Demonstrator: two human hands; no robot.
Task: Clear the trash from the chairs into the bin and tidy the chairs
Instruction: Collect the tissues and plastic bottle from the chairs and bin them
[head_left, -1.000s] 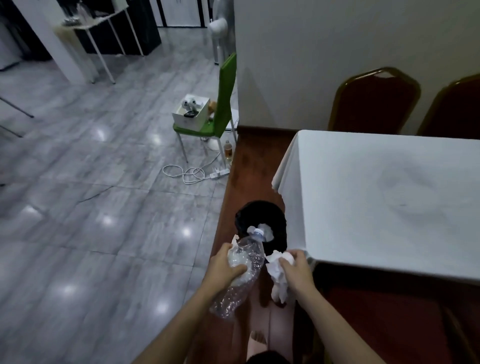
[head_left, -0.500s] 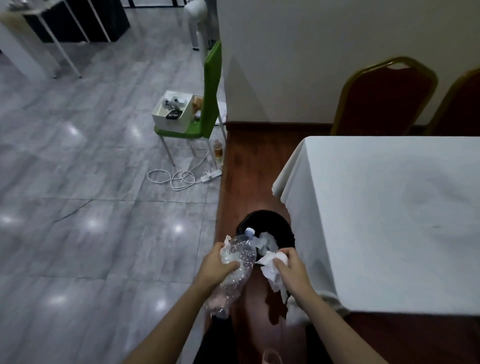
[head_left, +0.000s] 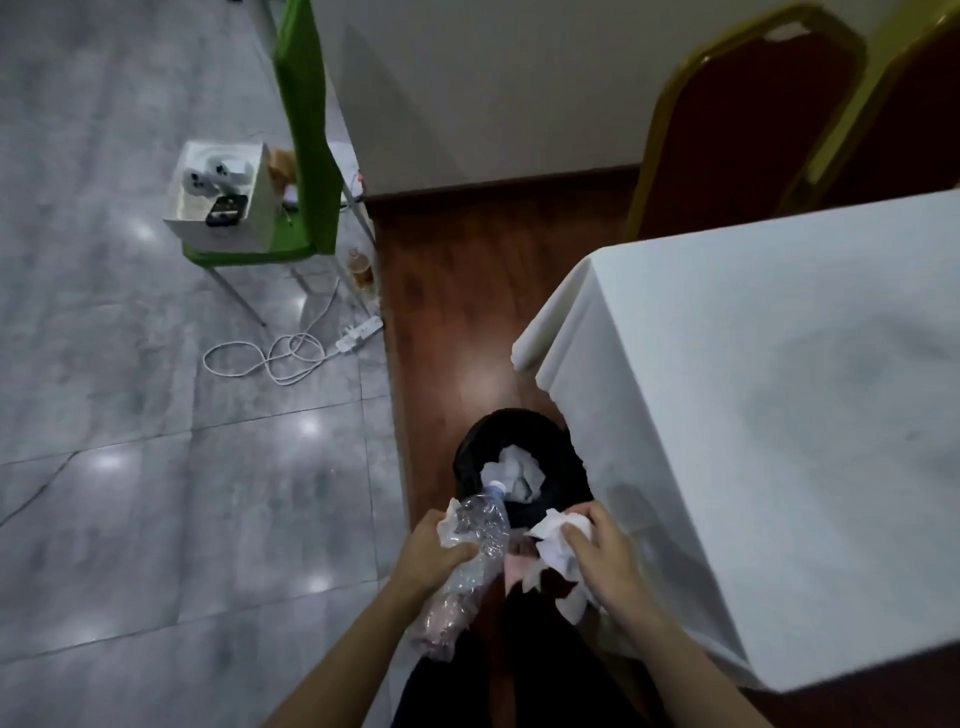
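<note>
Item 1: my left hand (head_left: 434, 551), fingers wrapped tight around a crushed clear plastic bottle (head_left: 478, 535) plus a scrap of tissue, cap end tipped toward the bin (head_left: 566, 467).
Item 2: my right hand (head_left: 597, 551), fingers pinched closed on crumpled white tissue (head_left: 553, 545), at the bin's near rim.
Item 3: black-lined bin on the floor left of the white-clothed table (head_left: 779, 415), crumpled paper (head_left: 514, 470) inside.
Item 4: red chairs (head_left: 748, 130), far right.
</note>
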